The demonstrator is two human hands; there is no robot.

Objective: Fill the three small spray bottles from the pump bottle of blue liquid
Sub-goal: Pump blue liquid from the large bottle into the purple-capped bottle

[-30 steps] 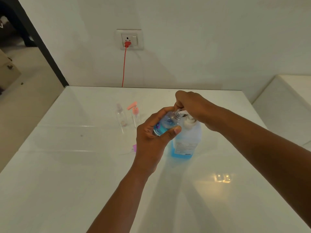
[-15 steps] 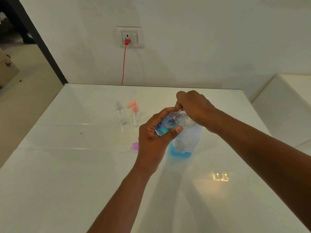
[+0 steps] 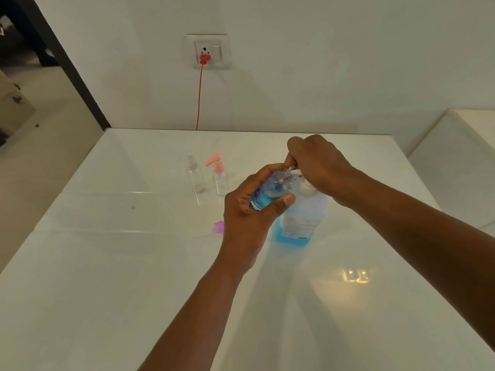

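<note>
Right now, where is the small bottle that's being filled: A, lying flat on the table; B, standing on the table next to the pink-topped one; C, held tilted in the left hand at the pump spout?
C: the left hand grips the small bottle, tilted toward the pump bottle, whose top the right hand covers.

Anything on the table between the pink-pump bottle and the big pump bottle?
In the head view, the left hand gripping the small bottle fills the stretch between the pink-pump bottle and the pump bottle; the table beneath it is hidden.
</note>
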